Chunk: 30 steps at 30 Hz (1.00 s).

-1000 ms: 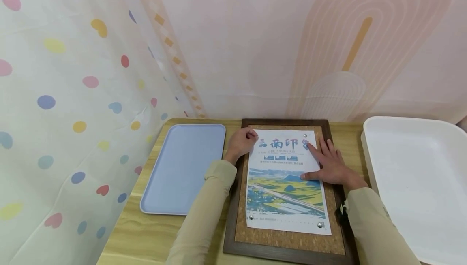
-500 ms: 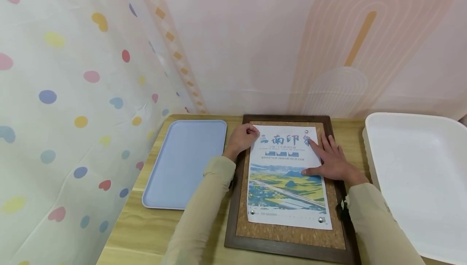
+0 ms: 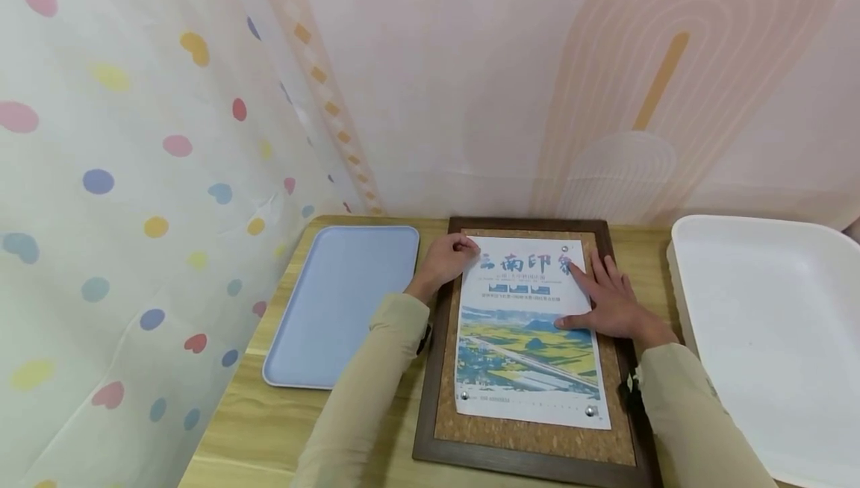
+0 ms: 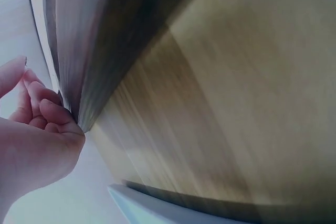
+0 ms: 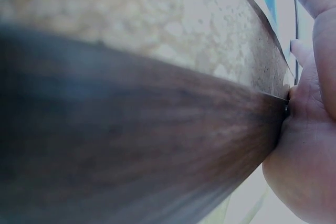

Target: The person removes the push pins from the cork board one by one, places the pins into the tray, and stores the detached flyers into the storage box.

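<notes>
A printed poster [image 3: 524, 339] lies on a cork board with a dark wooden frame [image 3: 430, 368]. Silver pushpins show at its top right [image 3: 563, 248], bottom left [image 3: 462, 396] and bottom right [image 3: 589, 411]. My left hand [image 3: 466, 248] has its fingers curled and pinches the poster's top-left corner; any pin there is hidden. The left wrist view shows those curled fingers [image 4: 50, 114] against the frame edge [image 4: 79, 51]. My right hand [image 3: 598, 295] lies flat on the poster's right side, fingers straight. Its palm [image 5: 310, 150] rests by the frame [image 5: 131, 129] in the right wrist view.
A pale blue tray [image 3: 336, 309] sits left of the board on the wooden table [image 3: 269, 428]. A large white bin [image 3: 773, 339] stands at the right. A dotted curtain [image 3: 134, 212] hangs along the left, and a patterned backdrop stands behind.
The poster's top-left corner has shifted slightly under my left fingers. The right hand stays flat in place. The head view has shifted a little.
</notes>
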Each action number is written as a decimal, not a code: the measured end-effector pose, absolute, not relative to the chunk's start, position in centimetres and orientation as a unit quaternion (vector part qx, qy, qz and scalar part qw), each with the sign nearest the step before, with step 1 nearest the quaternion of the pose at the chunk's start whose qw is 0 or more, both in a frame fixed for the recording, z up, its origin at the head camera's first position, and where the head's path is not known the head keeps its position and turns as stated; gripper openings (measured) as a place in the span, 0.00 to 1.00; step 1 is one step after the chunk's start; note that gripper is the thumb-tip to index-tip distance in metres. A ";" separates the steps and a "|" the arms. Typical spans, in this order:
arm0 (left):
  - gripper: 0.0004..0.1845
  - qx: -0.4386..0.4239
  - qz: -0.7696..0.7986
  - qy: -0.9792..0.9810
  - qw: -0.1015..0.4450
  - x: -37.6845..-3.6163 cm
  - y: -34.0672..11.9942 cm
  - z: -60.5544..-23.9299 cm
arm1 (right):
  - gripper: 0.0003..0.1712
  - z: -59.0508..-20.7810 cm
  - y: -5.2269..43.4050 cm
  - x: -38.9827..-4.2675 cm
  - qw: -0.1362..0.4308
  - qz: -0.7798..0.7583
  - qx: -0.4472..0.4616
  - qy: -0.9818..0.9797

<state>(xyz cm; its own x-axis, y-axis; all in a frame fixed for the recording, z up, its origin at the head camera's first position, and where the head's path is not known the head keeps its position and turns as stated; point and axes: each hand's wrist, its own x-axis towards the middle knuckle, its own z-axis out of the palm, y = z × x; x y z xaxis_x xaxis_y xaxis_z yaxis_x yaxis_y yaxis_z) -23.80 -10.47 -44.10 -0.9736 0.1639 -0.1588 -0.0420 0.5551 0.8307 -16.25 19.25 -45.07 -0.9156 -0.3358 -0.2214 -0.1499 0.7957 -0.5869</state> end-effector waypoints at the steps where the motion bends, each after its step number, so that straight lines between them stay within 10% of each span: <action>1: 0.09 0.035 0.471 0.874 0.110 -23.8 -10.5 -44.2 | 0.68 -45.1 19.2 -16.2 0.159 -0.292 -0.130 0.934; 30: 0.11 0.023 0.507 0.857 0.093 -24.1 -13.0 -43.2 | 0.67 -45.3 19.2 -16.5 0.157 -0.299 -0.127 0.933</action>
<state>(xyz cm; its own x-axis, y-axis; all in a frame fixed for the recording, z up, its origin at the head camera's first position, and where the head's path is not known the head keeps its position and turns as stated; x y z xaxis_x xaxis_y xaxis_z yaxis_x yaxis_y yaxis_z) -24.11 -13.04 -43.18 -0.9816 0.1345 -0.1356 -0.0540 0.4854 0.8726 -16.50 19.20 -45.29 -0.9186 -0.3308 -0.2160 -0.1435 0.7887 -0.5978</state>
